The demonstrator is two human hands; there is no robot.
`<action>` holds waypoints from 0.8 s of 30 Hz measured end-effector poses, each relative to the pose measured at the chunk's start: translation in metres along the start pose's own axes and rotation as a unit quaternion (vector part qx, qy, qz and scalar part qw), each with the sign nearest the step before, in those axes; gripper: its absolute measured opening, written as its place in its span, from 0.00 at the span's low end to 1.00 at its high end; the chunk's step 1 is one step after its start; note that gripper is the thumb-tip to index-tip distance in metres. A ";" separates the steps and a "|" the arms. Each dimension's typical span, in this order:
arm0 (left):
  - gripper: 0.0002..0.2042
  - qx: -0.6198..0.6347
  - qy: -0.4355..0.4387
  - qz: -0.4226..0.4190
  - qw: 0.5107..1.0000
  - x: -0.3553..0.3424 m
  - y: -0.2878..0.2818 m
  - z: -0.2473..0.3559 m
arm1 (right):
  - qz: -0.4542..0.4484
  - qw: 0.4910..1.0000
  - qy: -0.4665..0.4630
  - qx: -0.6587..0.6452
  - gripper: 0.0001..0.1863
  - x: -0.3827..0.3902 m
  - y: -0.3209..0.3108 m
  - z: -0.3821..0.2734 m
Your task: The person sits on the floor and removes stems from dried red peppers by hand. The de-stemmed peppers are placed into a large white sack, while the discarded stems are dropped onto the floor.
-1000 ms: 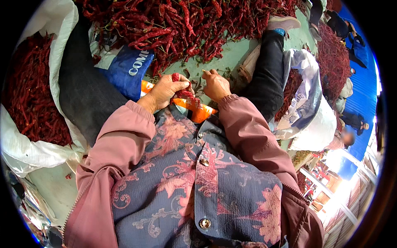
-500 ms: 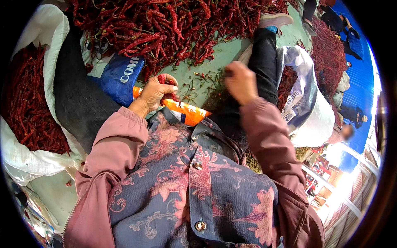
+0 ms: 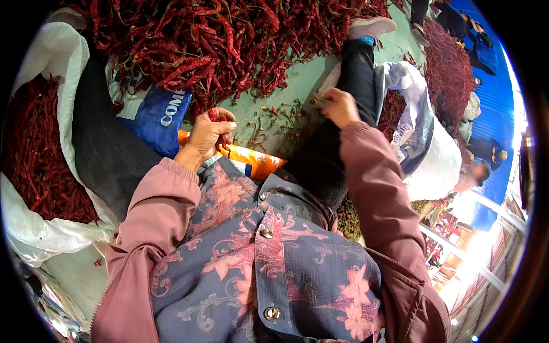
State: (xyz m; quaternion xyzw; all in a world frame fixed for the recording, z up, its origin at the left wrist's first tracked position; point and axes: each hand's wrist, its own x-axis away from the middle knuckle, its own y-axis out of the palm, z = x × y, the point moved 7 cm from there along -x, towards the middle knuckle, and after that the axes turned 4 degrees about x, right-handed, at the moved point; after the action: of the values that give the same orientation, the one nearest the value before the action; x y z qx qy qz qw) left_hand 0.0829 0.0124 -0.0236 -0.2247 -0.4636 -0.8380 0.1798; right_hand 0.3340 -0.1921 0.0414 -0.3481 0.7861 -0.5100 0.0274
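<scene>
My left hand (image 3: 210,132) is closed around a few dried red chillies (image 3: 223,150), whose wrinkled ends stick out above and below the fingers. It is held over an orange printed bag (image 3: 257,162) in front of my lap. My right hand (image 3: 341,107) is off to the right, beside my right leg, with its fingertips pinched together. What those fingertips hold, if anything, is too small to make out. Beyond both hands rises a big heap of dried red chillies (image 3: 229,46). Loose green stems (image 3: 280,117) are scattered on the pale green floor between my hands and the heap.
A white sack (image 3: 71,114) filled with red chillies stands at my left, and another white sack (image 3: 437,154) with chillies at my right. A blue printed bag (image 3: 160,114) lies by my left leg. More chillies (image 3: 452,74) and several people are farther right.
My right hand, blurred before, has shifted slightly down and shows more sharply, fingers pinched. My left hand keeps its hold on the chillies. The whole view has moved a little.
</scene>
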 end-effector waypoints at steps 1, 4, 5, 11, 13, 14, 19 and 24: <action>0.06 0.005 0.007 0.005 1.000 0.000 -0.004 0.001 | -0.025 0.986 0.109 -0.123 0.07 -0.015 0.029 -0.001; 0.06 -0.019 0.021 0.015 0.999 0.000 -0.007 0.001 | 0.014 0.952 0.204 -0.228 0.10 -0.042 0.080 -0.011; 0.06 -0.032 0.022 0.013 0.999 -0.001 -0.007 0.000 | 0.013 0.969 0.192 -0.153 0.12 -0.055 0.085 -0.010; 0.06 -0.072 0.016 0.012 0.997 -0.005 -0.005 -0.006 | 0.035 0.970 0.235 -0.051 0.14 -0.074 0.108 0.007; 0.06 -0.082 0.032 0.004 0.996 -0.009 -0.006 -0.008 | 0.055 0.947 0.261 -0.179 0.12 -0.062 0.112 0.012; 0.06 -0.088 0.039 0.000 0.995 -0.012 -0.007 -0.008 | 0.050 0.933 0.267 -0.238 0.11 -0.055 0.114 0.015; 0.05 -0.092 0.050 -0.039 0.994 -0.017 0.002 -0.006 | -0.012 0.871 0.240 -0.429 0.08 -0.013 0.111 -0.008; 0.08 -0.100 0.066 -0.017 0.993 -0.022 0.005 -0.007 | -0.106 0.837 0.182 -0.505 0.06 0.027 0.131 -0.076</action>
State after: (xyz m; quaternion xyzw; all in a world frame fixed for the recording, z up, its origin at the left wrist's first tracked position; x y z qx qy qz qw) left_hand 0.1028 0.0061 -0.0350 -0.1781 -0.3682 -0.8961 0.1723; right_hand 0.2156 -0.1166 -0.0211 -0.2955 0.8837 -0.0959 -0.3502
